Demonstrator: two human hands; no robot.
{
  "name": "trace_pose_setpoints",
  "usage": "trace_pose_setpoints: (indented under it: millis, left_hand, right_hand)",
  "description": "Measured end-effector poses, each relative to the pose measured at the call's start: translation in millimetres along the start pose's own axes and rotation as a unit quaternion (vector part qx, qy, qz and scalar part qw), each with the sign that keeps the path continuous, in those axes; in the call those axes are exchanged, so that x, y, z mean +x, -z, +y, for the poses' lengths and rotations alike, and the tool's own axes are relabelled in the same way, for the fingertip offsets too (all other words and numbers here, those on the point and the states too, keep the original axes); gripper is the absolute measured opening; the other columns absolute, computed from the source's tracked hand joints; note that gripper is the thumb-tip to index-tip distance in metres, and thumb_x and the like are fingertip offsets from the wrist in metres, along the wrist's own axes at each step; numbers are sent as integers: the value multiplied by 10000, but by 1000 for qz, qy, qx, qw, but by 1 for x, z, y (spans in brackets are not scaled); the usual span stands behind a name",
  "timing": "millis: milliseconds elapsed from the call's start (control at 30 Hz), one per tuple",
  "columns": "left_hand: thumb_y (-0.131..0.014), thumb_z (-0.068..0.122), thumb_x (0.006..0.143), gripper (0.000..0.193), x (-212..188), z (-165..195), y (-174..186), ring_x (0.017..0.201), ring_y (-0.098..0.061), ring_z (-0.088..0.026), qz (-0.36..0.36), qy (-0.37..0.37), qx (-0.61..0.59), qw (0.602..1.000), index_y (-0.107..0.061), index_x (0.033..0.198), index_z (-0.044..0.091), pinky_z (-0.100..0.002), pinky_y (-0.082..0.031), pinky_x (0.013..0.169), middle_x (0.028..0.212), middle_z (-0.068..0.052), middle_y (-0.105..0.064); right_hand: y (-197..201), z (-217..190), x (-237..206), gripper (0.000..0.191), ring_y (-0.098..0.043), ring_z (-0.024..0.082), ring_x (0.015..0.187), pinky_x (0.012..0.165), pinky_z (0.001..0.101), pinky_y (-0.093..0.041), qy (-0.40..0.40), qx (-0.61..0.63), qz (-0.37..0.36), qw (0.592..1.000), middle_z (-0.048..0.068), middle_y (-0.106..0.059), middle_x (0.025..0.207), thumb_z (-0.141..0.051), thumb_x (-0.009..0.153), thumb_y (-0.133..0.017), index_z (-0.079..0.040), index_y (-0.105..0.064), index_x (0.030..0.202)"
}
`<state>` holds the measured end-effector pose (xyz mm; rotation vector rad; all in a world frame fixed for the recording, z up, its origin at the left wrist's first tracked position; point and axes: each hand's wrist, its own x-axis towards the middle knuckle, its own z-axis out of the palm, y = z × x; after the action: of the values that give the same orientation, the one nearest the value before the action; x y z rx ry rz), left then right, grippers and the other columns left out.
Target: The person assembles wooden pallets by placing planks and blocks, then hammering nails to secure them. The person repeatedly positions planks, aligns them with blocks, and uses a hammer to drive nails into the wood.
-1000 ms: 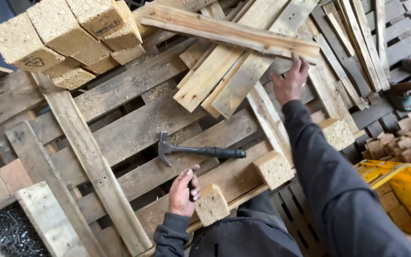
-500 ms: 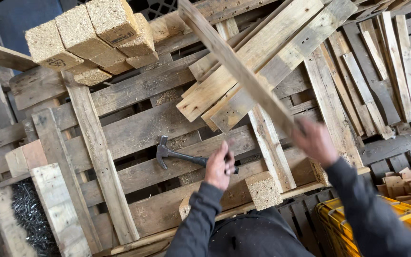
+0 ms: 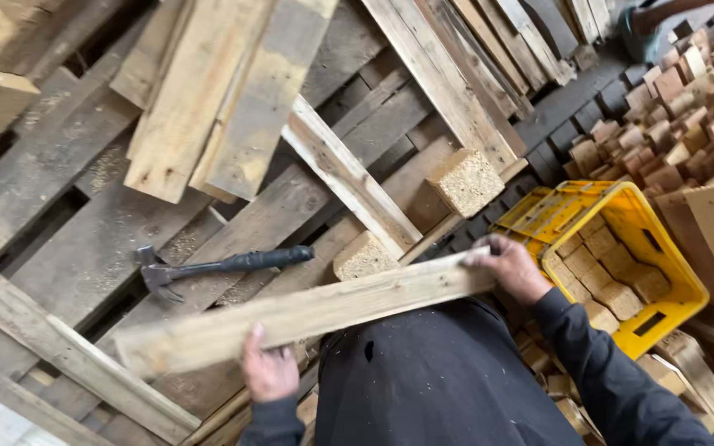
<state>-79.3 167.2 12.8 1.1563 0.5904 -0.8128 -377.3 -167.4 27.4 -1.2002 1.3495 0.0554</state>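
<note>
Both hands hold one long plank (image 3: 307,312) crosswise in front of the body, approx. level, slightly higher at its right end. Left hand (image 3: 268,370) grips under the plank near its left end, fingers curled round the edge. Right hand (image 3: 512,266) clamps the right end, fingers wrapped over the top. Hammer (image 3: 221,266) lies on the pallet boards (image 3: 68,223) just beyond the plank, untouched. Yellow crate (image 3: 621,248) w/ wood blocks (image 3: 601,277) sits right of the right hand.
</note>
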Motion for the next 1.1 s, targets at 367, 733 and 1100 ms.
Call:
trace_pose_setpoints:
  millis: [367, 733, 1100]
  left_hand:
    - [-729, 305, 976, 249, -38, -110, 13, 665, -432, -97, -98, 175, -58, 978, -557, 995, 127, -277, -358, 568, 828, 39, -501]
    - [-852, 369, 838, 357, -53, -83, -79, 648, -518, -127, 0, -12, 424, 905, -744, 896, 34, -270, -437, 583, 741, 8, -615]
    - [-932, 442, 609, 931, -3, -137, -313, 1004, -605, -360, -336, -412, 679, 507, -511, 1320, 13, -449, -547, 795, 1113, -177, -514]
  right_hand:
    - [28, -82, 74, 312, -620, 165, 1105, 1010, 308, -509, 280, -134, 113, 944, 96, -700, 1200, -112, 1084, -566, -40, -639, 1378]
    - [54, -7, 80, 657, -484, 324, 1498, 1257, 419, -380, 267, 8, 159, 950, 218, -488, 1594, -204, 1059, -591, -34, -315, 1630]
    - [-18, 50, 81, 1253, -342, 439, 1476, 1236, 488, -299, 353, -126, 264, 889, 274, -300, 1568, -326, 570, -974, -17, -237, 1534]
